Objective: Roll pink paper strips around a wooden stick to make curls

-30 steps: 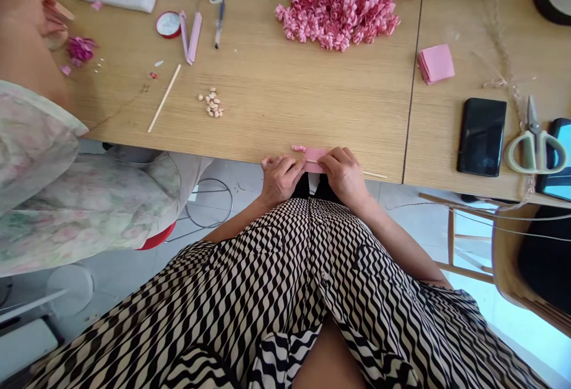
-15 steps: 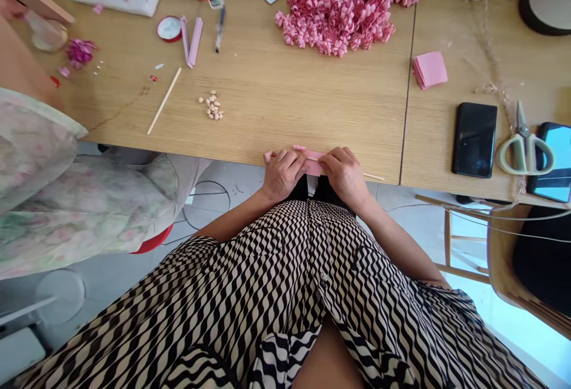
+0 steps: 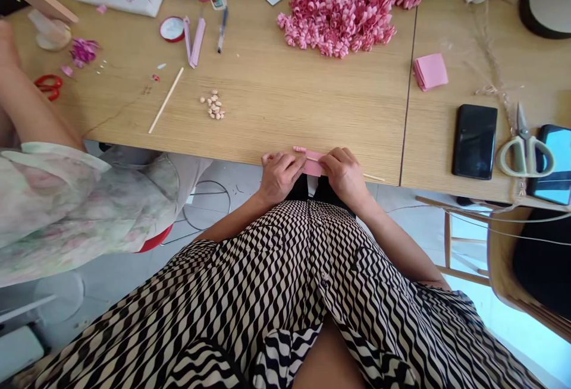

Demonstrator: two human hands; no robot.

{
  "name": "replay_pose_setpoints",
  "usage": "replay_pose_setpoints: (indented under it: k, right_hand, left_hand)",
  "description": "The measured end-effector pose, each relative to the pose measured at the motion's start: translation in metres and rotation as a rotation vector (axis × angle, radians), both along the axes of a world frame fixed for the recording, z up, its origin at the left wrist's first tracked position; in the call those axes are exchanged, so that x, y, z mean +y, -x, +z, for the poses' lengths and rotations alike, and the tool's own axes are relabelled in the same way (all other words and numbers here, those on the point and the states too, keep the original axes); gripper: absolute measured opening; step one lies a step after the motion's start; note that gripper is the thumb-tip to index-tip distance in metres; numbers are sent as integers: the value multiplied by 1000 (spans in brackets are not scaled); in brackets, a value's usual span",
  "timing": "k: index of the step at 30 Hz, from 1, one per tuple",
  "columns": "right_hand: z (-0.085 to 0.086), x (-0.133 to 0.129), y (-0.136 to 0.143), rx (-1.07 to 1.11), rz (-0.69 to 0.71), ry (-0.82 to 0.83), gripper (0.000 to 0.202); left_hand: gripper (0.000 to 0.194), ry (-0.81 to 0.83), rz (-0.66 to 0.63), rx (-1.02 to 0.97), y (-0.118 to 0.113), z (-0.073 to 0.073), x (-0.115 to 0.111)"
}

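A pink strip (image 3: 313, 168) lies between my two hands at the table's front edge, with a thin pale stick across it. My left hand (image 3: 282, 175) is closed on the strip's left side, fingers bent. On the right side, my right hand (image 3: 344, 173) pinches the strip and the stick, whose thin end (image 3: 375, 176) sticks out to the right of that hand. A small pink rolled piece (image 3: 300, 149) shows just above my left fingertips. Part of the strip is hidden under my fingers.
Pink curled paper pieces (image 3: 341, 11) lie at the back. Pale beads (image 3: 214, 105) and a wooden stick (image 3: 166, 100) are on the left; pink squares (image 3: 430, 72), a black phone (image 3: 475, 141) and scissors (image 3: 525, 154) on the right. A person's arm (image 3: 33, 97) reaches in from the left.
My left hand has shifted slightly left, and more of the pink strip shows. The other person's arm has moved, uncovering red scissors. My right hand has hardly moved.
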State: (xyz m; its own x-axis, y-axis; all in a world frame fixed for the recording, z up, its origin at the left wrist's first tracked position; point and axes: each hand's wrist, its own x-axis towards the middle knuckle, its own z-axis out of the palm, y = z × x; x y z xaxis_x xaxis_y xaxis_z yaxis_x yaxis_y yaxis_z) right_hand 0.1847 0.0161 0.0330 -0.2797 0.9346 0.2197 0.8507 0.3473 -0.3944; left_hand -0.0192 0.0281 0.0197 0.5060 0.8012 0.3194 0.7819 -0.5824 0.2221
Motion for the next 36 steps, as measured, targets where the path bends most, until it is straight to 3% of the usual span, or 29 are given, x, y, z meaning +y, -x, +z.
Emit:
replay_pose_setpoints:
  k: [8, 20, 27, 36]
  right_hand:
    - [-3, 3, -2, 10, 18, -15, 24]
    - [1, 8, -3, 36, 20, 7, 23]
    - [3, 9, -1, -15, 14, 47, 23]
    - [6, 10, -2, -61, 33, 46, 23]
  left_hand:
    - [38, -101, 6, 112, -10, 3, -2]
    - [50, 61, 56, 104, -19, 2, -5]
    - [46, 80, 42, 63, -13, 9, -7]
    - [48, 94, 65, 64, -21, 6, -6]
